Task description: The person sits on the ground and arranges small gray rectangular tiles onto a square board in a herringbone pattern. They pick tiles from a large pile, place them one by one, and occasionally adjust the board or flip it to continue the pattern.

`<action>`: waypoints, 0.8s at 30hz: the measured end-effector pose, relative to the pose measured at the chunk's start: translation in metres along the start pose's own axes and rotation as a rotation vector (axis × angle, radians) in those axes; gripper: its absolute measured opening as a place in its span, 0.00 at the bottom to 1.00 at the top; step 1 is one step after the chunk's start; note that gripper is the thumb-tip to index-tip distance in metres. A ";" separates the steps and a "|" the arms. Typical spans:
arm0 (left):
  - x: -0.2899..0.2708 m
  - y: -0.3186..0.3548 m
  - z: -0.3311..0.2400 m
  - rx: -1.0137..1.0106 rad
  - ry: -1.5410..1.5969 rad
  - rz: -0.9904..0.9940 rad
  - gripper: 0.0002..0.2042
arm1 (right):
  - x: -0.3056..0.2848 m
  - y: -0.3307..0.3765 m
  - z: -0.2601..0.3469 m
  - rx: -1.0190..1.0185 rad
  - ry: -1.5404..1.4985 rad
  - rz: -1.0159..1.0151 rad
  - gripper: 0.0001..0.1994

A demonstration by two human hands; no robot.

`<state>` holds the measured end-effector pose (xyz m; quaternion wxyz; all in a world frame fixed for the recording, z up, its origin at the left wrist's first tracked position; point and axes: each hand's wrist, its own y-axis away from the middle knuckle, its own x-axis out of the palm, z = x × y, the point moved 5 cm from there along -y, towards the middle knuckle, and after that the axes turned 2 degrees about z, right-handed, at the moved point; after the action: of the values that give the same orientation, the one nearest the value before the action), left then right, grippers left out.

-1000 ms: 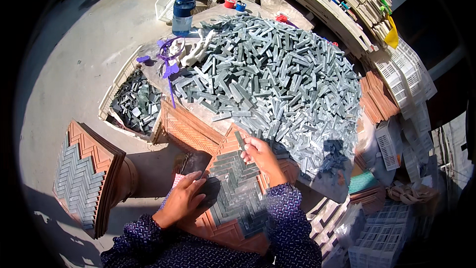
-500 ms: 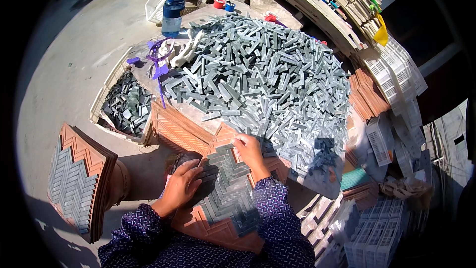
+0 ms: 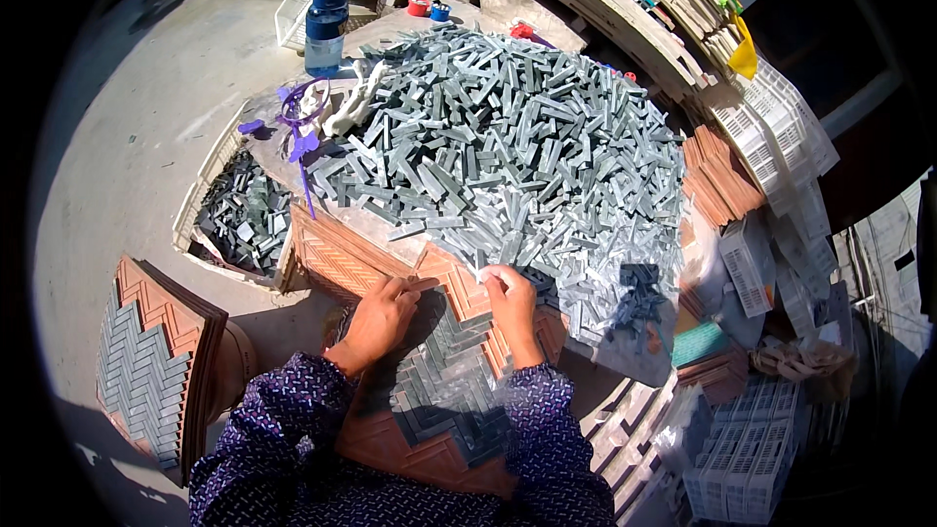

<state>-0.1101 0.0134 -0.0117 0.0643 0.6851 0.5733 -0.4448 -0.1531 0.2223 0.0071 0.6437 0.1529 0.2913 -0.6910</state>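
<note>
We have the orange herringbone tray right in front of us, its far corner reaching up to the near edge of the table; whether the two touch, we cannot tell. Dark strips fill the tray's middle in a zigzag, leaving bare orange grooves along the near edge and toward the far corner.

Our left hand rests over the tray's left edge, fingers bent and drawn close together; whether they grip a strip, we cannot tell. Our right hand is at the tray's far right edge, thumb and forefinger narrowed to a pinch. A pale strip shows at their tips, but we cannot tell if it is held or lies behind them. Between the hands there is a small gap over bare grooves.

Beyond, the heap of grey strips spreads almost to the table's right edge, leaving little room there. At the table's near left corner a stack of orange trays crowds our left hand. Past it stands the cream crate, and a strip of floor runs between that and the filled trays at far left.
</note>
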 end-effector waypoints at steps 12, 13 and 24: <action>0.019 -0.026 0.002 0.075 -0.038 0.037 0.14 | -0.040 0.009 -0.047 0.095 0.311 -0.247 0.15; 0.025 -0.023 0.006 0.045 -0.053 0.070 0.14 | -0.038 0.009 -0.046 0.073 0.327 -0.266 0.16; 0.022 -0.026 0.001 0.055 -0.004 0.034 0.15 | -0.012 -0.013 -0.021 -0.096 0.353 -0.153 0.13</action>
<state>-0.1333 0.0374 -0.0159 0.0543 0.6953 0.5490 -0.4606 -0.1674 0.2447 0.0003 0.5348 0.2182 0.4428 -0.6858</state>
